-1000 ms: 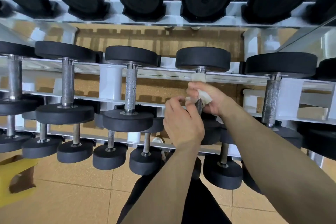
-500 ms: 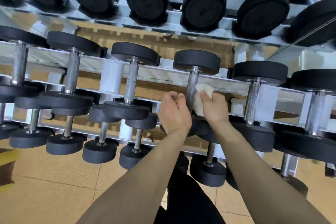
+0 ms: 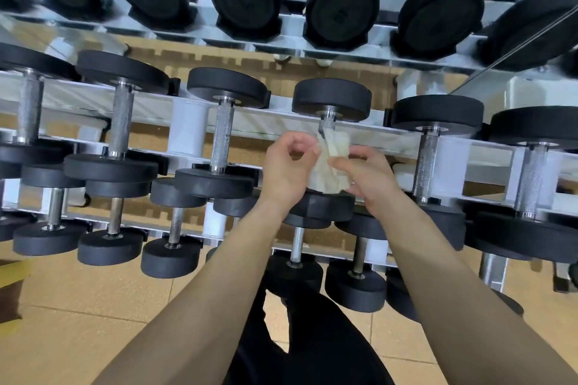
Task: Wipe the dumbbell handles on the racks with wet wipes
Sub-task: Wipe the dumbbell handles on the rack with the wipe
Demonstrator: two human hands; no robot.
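Half a second ago only our right hand (image 3: 370,176) had the wet wipe (image 3: 328,166), bunched against the bar; now our left hand (image 3: 286,170) has come over to take it too, and the cloth hangs looser and wider between both hands. Our left thumb and forefinger pinch the wipe's left edge, with the other fingers curled loosely above the palm. Our right thumb and forefinger pinch it near its middle, and the remaining right fingers are tucked under the cloth, where we cannot tell how they lie. The wipe sits in front of the dumbbell handle (image 3: 327,124) on the middle tier of the white rack (image 3: 187,131), covering most of the bar. Only a short knurled stretch shows above it, just below the far head (image 3: 331,98). We cannot tell whether the cloth touches the metal. The near head (image 3: 322,206) lies under our wrists. To the left, a neighbouring dumbbell (image 3: 222,141) rests on the same tier with its handle bare, and another (image 3: 427,162) stands to the right. Smaller dumbbells (image 3: 170,256) line the tier below, above the tan floor (image 3: 78,306).
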